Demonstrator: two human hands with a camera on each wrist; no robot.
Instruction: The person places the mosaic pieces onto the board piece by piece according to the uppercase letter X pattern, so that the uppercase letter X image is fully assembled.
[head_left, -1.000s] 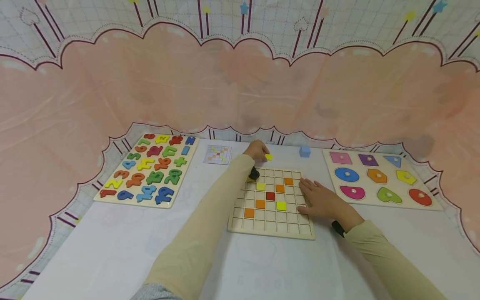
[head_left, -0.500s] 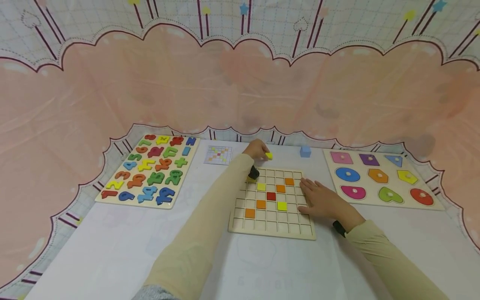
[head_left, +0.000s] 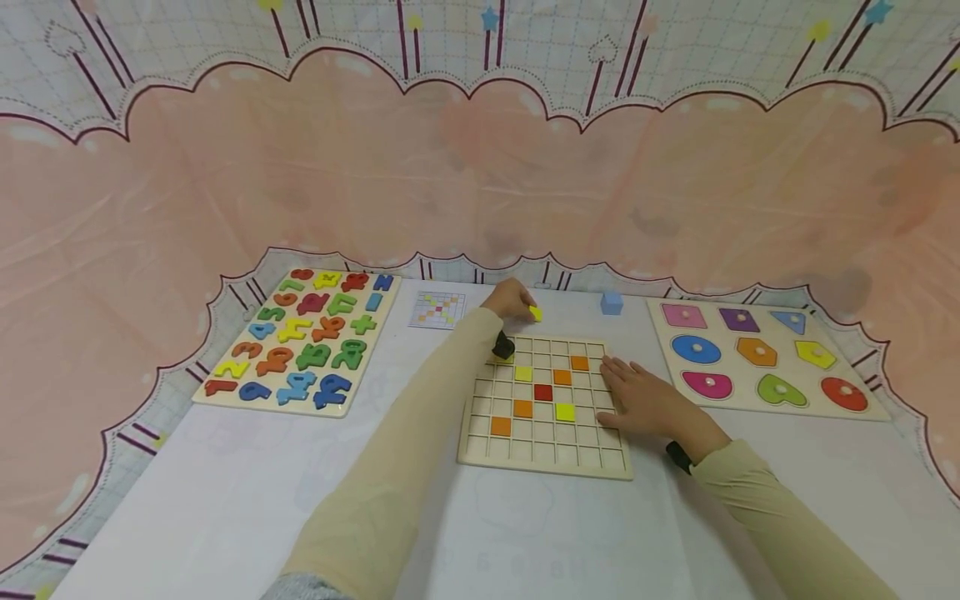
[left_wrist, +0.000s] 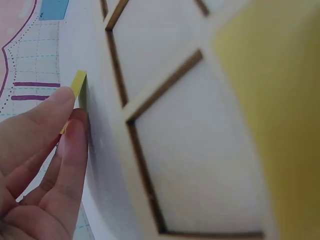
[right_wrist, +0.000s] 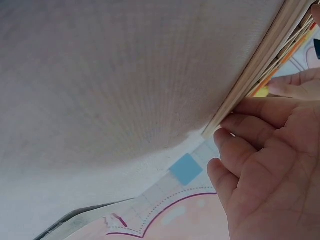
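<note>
My left hand is beyond the far edge of a wooden grid board. Between thumb and fingers it pinches a small yellow square tile, held tilted in the left wrist view. On the board lie several orange and yellow tiles in slanting lines, with a red tile among them. A yellow tile in the far left part is partly covered by the black wrist camera. My right hand rests along the board's right edge, fingers straight; its fingertips touch that edge in the right wrist view.
A pattern card lies behind the board to the left, and a light blue block to the right. At far left is a board of coloured numbers; at right, a board of shapes. A printed curtain hangs behind.
My left hand has lifted and turned the yellow tile from flatter to more tilted, moving very slightly left. My right hand stays at the board's edge.
</note>
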